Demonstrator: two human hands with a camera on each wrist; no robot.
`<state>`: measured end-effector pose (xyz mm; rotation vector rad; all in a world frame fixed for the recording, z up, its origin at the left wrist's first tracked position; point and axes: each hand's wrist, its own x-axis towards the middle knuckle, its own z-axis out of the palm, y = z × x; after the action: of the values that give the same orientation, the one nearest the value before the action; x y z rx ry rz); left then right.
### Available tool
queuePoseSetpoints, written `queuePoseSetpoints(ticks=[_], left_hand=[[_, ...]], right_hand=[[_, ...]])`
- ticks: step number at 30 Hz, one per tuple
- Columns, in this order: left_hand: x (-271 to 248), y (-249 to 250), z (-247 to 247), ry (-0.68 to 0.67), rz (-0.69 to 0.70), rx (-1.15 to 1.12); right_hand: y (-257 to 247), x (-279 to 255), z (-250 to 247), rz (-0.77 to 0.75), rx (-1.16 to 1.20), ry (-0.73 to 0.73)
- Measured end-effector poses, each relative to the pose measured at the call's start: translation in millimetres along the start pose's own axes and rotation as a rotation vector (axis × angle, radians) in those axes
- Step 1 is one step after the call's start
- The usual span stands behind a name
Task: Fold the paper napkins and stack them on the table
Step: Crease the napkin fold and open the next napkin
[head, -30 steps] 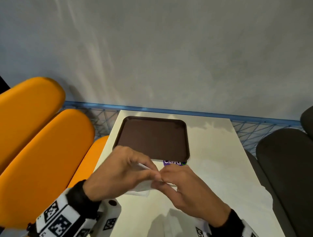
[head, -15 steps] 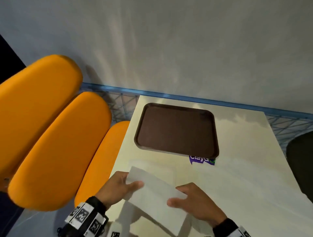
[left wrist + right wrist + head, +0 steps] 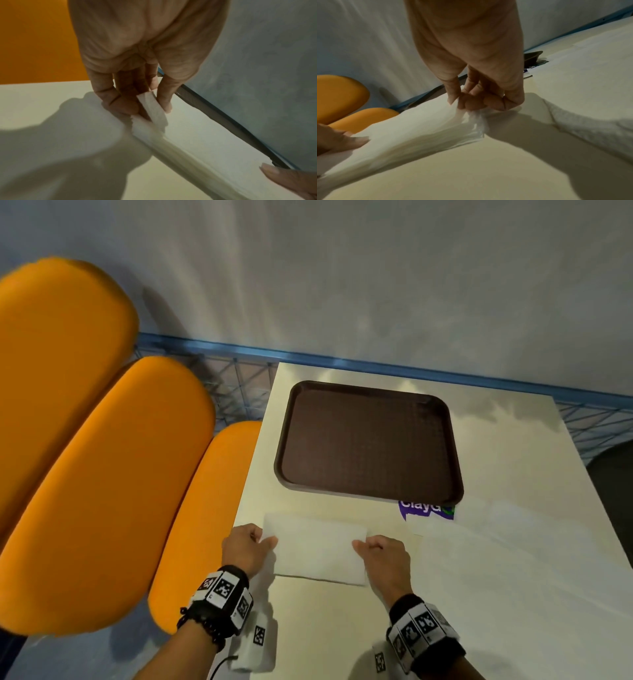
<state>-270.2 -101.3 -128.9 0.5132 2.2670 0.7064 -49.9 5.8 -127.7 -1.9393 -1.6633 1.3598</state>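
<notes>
The napkin (image 3: pixel 317 547) lies spread as a white rectangle near the front edge of the table (image 3: pixel 496 594), at about 6 o'clock from the brown tray (image 3: pixel 370 440) and just short of touching it. It is held taut between both hands, and the wrist views show its near edge lifted slightly off the table, so the step in hand looks like setting up the next fold.

To do it well, both short ends should travel together and at one height, so the far and near edges meet squarely. Thin tissue drags and creases easily, so a light pull outward keeps it flat. Once the edges line up, a fingertip run along the fold would set the crease.

The left hand (image 3: pixel 245 549) is at the napkin's 9 o'clock end. Its grip is a narrow pinch: in the left wrist view the thumb (image 3: pixel 164 100) presses the paper's end against the curled fingers (image 3: pixel 118 100). The right hand (image 3: pixel 385 556) is at the 3 o'clock end, its fingertips (image 3: pixel 477 102) bunched tight on a gathered bit of the paper. Both grips are almost fully closed, each grasping only the napkin.

Beyond, at about 3 o'clock from the right hand, more white napkin paper (image 3: pixel 479 549) lies flat on the table. A purple sticker (image 3: pixel 424 508) peeks out from under the tray's near right corner. Orange seat cushions (image 3: pixel 102 474) stand off the table at 9 o'clock.
</notes>
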Motion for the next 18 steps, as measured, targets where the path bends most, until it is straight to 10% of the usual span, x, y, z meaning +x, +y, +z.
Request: queuePoseSetpoints(ticks=[5, 11, 18], left_hand=[[-4.7, 3.9, 3.2, 0.051, 0.026, 0.094], [-27.5, 5.1, 25.2, 0.077, 0.554, 0.579], [-40.0, 23.6, 31.1, -0.068, 0.513, 0.705]], right_hand=[[3.5, 0.8, 3.5, -0.01, -0.107, 0.085], [6.0, -27.4, 10.1, -0.647, -0.636, -0.024], [2.3, -22.1, -20.3, -0.528, -0.466, -0.156]])
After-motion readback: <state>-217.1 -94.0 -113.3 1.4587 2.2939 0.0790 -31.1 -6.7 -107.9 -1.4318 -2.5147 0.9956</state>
